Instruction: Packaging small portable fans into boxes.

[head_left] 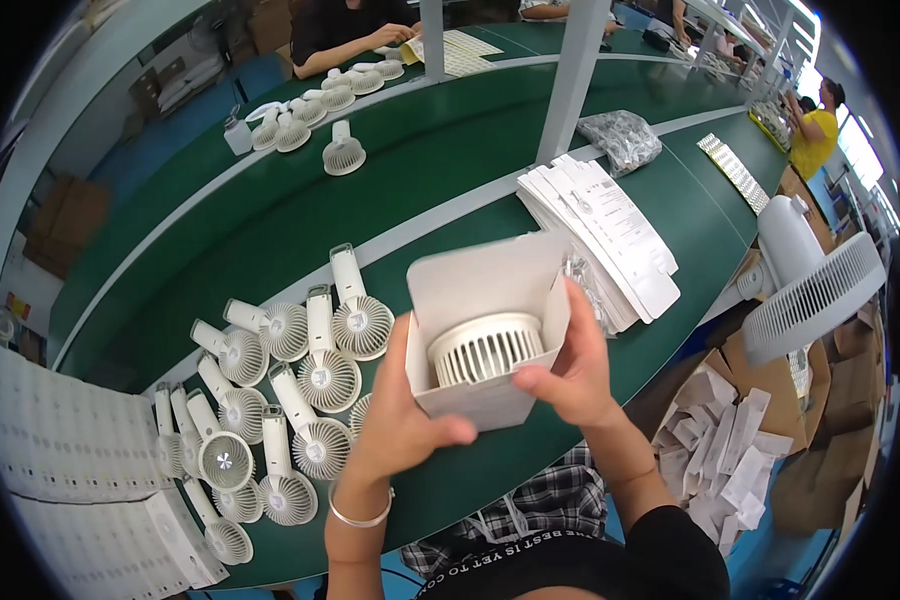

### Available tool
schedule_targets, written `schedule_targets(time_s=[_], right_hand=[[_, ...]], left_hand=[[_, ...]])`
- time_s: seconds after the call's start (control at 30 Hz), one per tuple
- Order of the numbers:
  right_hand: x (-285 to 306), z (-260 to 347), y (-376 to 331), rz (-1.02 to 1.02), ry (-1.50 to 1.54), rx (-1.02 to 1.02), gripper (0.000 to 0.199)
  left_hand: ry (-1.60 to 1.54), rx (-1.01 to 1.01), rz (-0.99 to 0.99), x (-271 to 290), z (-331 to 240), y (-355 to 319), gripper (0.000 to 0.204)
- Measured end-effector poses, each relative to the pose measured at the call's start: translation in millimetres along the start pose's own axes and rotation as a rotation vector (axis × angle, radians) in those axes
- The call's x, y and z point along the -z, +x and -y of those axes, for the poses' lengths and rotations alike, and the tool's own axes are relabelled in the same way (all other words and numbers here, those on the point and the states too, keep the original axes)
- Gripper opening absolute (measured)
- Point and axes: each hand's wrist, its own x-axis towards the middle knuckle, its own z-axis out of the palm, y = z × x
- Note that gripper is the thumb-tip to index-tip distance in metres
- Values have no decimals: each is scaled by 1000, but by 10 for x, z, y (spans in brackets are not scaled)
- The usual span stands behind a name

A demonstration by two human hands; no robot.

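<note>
Between my two hands is a white cardboard box (485, 408) with its top flap standing up. A white handheld fan (486, 347) sits inside, its round slatted head showing at the opening; its handle is hidden in the box. My left hand (398, 420) wraps the box's left side, thumb along the lower front. My right hand (573, 370) grips the right side, its thumb on the front edge near the fan. Left of my hands, several white handheld fans (320, 380) lie on the green table (420, 520).
A stack of flat white boxes (610, 235) lies to the right, with a bag of clear plastic packets (620, 140) behind it. Metal posts (573, 80) rise beyond. A large white fan (820, 290) and an open carton of folded white card (715, 450) stand at the right. Co-workers sit opposite.
</note>
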Motion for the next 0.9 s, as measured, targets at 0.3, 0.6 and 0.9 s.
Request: schedule_targets(time_s=[0.3, 0.6, 0.9], right_hand=[[-9, -586, -432, 46, -190, 230, 78], [-69, -237, -262, -12, 314, -145, 30], [-164, -230, -92, 39, -88, 497, 17]], left_hand=[[105, -91, -412, -144, 510, -342, 72], [-36, 8, -256, -193, 123, -257, 40], [136, -362, -250, -105, 280, -277, 18]])
